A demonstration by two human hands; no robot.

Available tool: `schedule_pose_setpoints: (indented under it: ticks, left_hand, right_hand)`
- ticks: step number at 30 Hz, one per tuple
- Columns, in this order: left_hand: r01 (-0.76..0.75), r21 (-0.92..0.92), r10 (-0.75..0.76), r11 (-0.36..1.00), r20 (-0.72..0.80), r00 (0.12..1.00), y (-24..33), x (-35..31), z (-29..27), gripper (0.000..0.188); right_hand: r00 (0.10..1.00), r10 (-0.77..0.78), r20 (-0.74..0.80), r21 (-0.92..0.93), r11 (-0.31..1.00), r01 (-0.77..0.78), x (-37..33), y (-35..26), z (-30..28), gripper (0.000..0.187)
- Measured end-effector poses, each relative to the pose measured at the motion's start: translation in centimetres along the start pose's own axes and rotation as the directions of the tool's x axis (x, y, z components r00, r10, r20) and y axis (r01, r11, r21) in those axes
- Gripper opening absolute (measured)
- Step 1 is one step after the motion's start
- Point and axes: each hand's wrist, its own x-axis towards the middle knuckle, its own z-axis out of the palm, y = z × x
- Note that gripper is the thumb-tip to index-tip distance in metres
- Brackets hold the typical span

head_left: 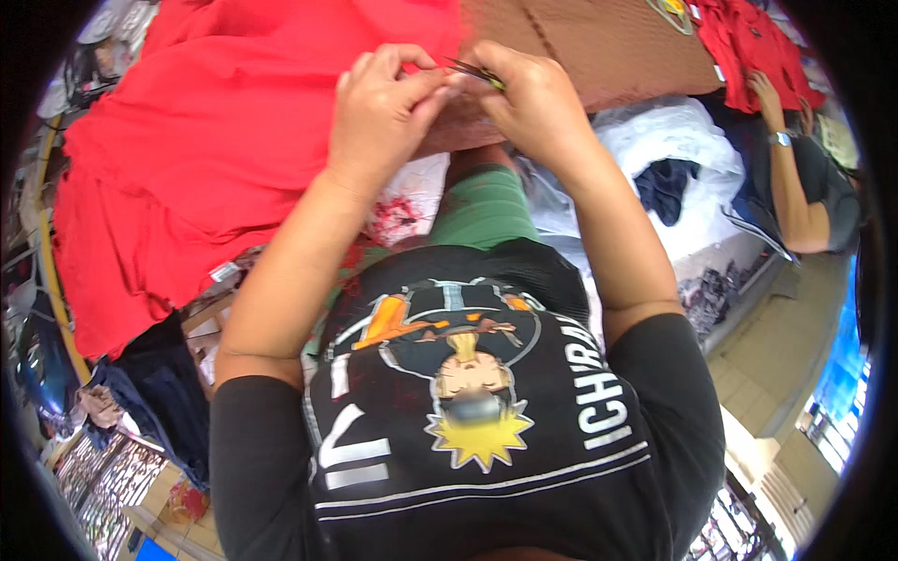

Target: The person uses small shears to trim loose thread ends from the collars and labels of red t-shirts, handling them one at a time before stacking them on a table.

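My right hand [543, 107] is closed around small dark-bladed thread snips [465, 67], their points toward my left fingertips. Thumb and fingers of my left hand [379, 117] are pinched together right beside the blades. Whatever lies between them is too small to make out. A large red cloth [215, 122] spreads under and left of my left hand. Brown quilted-looking cloth [608, 51] lies behind and to the right of my right hand, meeting the red cloth near my fingers.
Red thread scraps lie on a white cloth [426, 182] by my green shorts [482, 210]. At right sits a translucent white plastic bag [702, 140] with dark cloth. Beyond it, another person's arm [795, 192] reaches to a red garment [748, 42]. Dark clothes [164, 402] hang at lower left.
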Motion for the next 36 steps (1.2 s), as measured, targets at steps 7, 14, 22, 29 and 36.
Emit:
schedule_pose_setpoints:
  ticks: [7,14,22,29,36]
  left_hand:
    - [0.048,-0.158,-0.048,0.986,0.002,0.999,-0.7,-0.3,0.8,0.011]
    - [0.287,-0.324,-0.242,0.901,0.173,0.955,-0.9,-1.0,0.1,0.017]
    - [0.483,-0.398,-0.300,0.780,0.439,0.847,-2.6,-0.3,-0.7,0.020]
    - [0.535,-0.504,-0.274,0.678,0.502,0.820,-2.8,-0.1,-1.0,0.022]
    - [0.597,-0.391,-0.310,0.701,0.587,0.748,-2.3,0.3,-1.5,0.020]
  right_hand:
    - [0.985,-0.152,0.081,-0.135,0.978,0.162,0.9,-0.2,-0.2,0.020]
    - [0.975,0.019,0.223,-0.122,0.992,0.009,2.2,0.2,-3.1,0.029]
    - [0.890,0.000,0.455,-0.003,1.000,0.001,1.9,1.4,-3.4,0.023]
    - [0.815,0.030,0.579,0.062,0.995,-0.081,2.4,1.4,-3.3,0.021]
    - [0.803,-0.014,0.596,0.022,1.000,0.002,2.8,1.2,-2.5,0.020]
